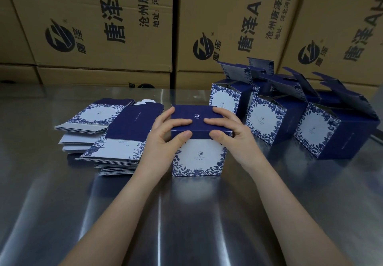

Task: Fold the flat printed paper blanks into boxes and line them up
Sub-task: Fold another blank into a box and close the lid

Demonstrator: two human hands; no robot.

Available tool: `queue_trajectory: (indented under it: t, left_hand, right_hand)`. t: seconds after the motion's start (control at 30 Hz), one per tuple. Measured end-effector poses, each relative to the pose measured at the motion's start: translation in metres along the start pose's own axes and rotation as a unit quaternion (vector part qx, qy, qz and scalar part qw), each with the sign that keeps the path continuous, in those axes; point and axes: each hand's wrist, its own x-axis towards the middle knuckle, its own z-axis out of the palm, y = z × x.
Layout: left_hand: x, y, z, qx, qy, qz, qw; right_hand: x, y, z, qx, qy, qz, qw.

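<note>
To the left of the work, a loose, fanned stack of flat blanks (116, 133) lies on the table, dark blue panels and white panels with blue leaf borders showing on top. The near right corner of the stack sits just beside the left wrist. To the right and farther back stand the folded boxes (267, 120), at least three in a row running right, each upright with its top flaps raised and open. The leftmost of them is just behind the right hand, and a second row behind them is partly hidden.

The centre box (199, 158) stands upright on the table between the stack and the row, its white, leaf-bordered face toward the camera. Its dark blue lid (196, 118) is folded down flat over the top.

The left hand (165, 133) grips the lid's left end, fingers curved over the top panel and thumb pressed against the near front edge. The right hand (230, 131) mirrors it on the right end, fingers over the top and thumb on the near edge. The fingertips of the two hands lie near each other at the middle of the lid, not touching. Both forearms reach in from the near edge.

The steel table (186, 214) is shiny, with streaks of reflected light. Along its far edge stands a wall of large cardboard cartons (103, 17), printed in black with a round logo and Chinese characters.
</note>
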Motion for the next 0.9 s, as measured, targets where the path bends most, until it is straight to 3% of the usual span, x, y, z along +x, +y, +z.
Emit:
queue_trajectory:
  t: [0.27,0.53,0.7,0.9]
  left_hand:
    - [-0.002,-0.011,0.001,-0.043,0.005,-0.035,0.998]
    - [-0.006,-0.02,0.004,0.159,0.04,-0.057,0.985]
    - [-0.009,-0.021,0.006,0.233,0.02,-0.007,0.972]
    - [-0.01,-0.019,0.009,0.247,-0.014,-0.008,0.969]
  right_hand:
    - [-0.003,0.002,0.0,-0.08,0.026,-0.008,0.996]
    - [-0.004,0.008,-0.002,-0.214,0.129,-0.015,0.968]
    - [-0.002,0.013,-0.008,-0.299,0.201,-0.004,0.933]
    - [0.002,0.018,-0.021,-0.4,0.297,0.037,0.867]
